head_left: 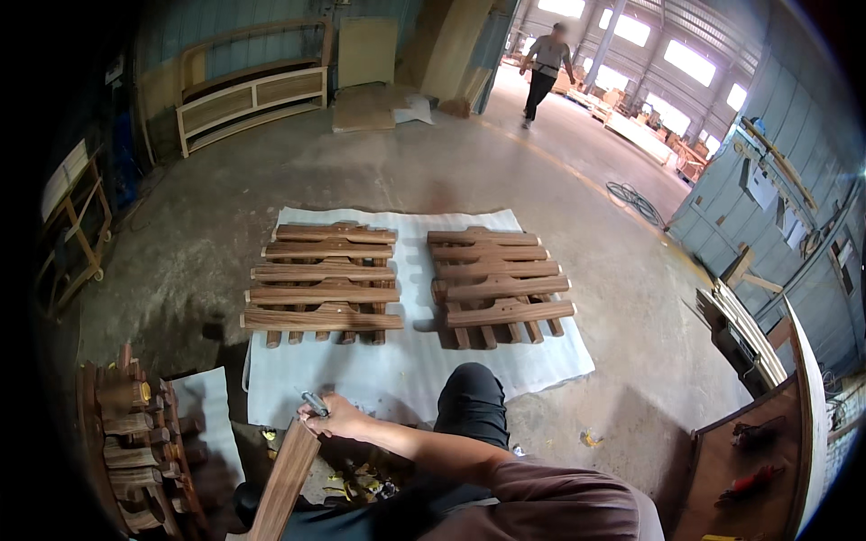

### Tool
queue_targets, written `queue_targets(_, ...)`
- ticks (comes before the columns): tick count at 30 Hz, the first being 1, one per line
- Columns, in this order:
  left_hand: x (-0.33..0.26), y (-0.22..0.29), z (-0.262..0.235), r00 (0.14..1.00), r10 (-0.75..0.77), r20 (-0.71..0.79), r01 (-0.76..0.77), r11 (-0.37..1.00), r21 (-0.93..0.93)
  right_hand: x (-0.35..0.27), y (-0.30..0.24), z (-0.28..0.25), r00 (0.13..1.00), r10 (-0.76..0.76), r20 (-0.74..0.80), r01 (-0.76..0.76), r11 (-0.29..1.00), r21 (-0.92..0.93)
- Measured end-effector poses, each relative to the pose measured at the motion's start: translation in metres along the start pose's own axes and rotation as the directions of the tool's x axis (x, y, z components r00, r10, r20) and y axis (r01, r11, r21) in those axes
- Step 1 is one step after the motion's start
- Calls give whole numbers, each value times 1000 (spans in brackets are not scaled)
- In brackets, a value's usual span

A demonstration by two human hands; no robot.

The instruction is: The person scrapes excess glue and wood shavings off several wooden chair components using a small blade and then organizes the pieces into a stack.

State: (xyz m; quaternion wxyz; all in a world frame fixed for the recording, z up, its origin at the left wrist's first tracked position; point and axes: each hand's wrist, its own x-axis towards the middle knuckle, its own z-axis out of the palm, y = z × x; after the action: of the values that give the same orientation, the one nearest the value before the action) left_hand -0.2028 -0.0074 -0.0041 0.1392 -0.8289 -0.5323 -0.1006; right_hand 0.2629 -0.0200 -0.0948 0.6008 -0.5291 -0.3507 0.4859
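Note:
My right hand reaches across from the lower right, its fingers closed around a short grey pen-like tool. The exact kind of this tool is too small to make out. Just below the hand is the upper end of a brown wooden board, which slants up from the lower edge. The hand is close against that end. My left hand is not in view. In front of my bent knee, two stacks of crossed dark wooden pieces, a left stack and a right stack, rest on a white sheet.
More shaped wooden parts are piled at the lower left. Yellow and dark scraps litter the floor by my leg. An open brown case with tools stands at the right. A wooden frame stands behind; a person walks far off.

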Motion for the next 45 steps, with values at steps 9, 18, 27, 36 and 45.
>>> queue_targets(9,80,115,-44,966,171,195,-63,884,-463,-9,-22,21,987,81,-140,-64,991,117)
queue_targets(18,131,232,40,920,295,257,-110,826,-553,-25,-11,20,993,2,-118,-2,1000,-1)
queue_targets(27,109,218,26,952,283,118,-192,850,-491,-47,-41,39,995,-81,-60,67,976,-207)
queue_targets(36,93,223,45,977,198,82,-145,893,-425,-41,-12,45,983,-180,-34,121,775,-620)
queue_targets(45,101,230,43,978,199,-65,-207,871,-446,-55,-29,34,969,-246,-34,208,879,-430)
